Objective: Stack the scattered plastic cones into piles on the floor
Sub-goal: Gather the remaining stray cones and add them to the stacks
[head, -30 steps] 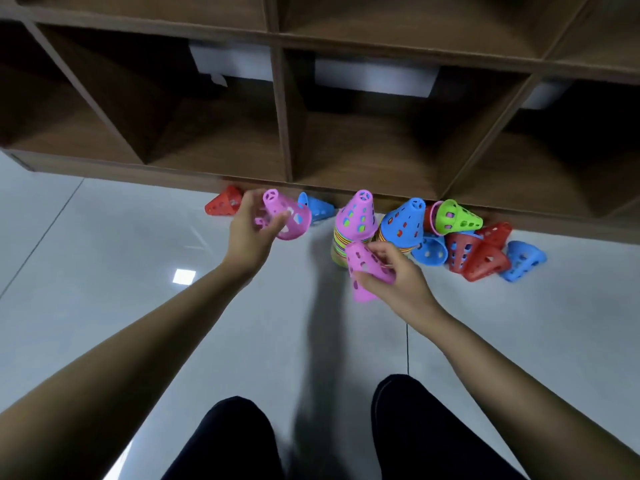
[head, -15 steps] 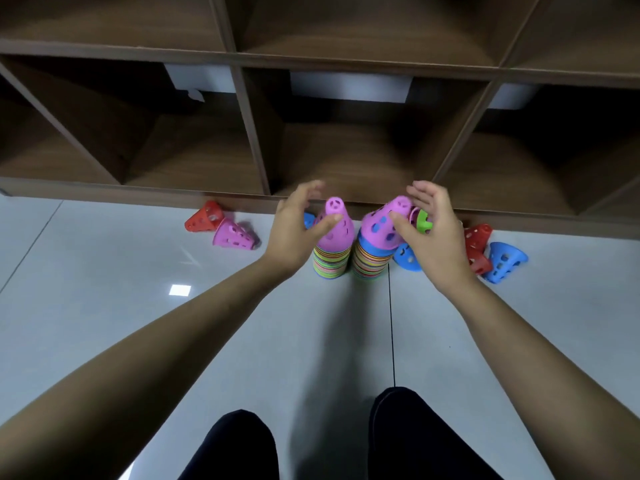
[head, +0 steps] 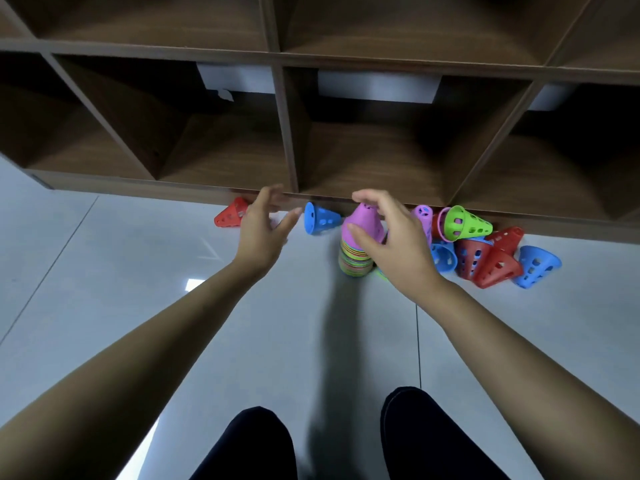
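A tall pile of nested multi-coloured cones (head: 352, 262) stands on the floor, topped by a pink cone (head: 363, 223). My right hand (head: 398, 244) hovers just right of it with loosely curved fingers, thumb in front of the pink cone, holding nothing. It hides most of a second pile; only that pile's pink tip (head: 423, 215) shows. My left hand (head: 263, 233) is open with spread fingers, low over the floor between a red cone (head: 230, 214) and a blue cone (head: 320, 219), both lying on their sides.
Loose cones lie in a heap at the right: a green one (head: 467, 225), several red ones (head: 495, 270) and blue ones (head: 536, 266). The wooden shelf unit's base (head: 156, 188) runs right behind all the cones. My knees (head: 429, 438) are at the bottom.
Both hands have let go of the pink cones. My left hand has moved left off the first pile toward the floor cones. My right hand has drawn back from the second pile.
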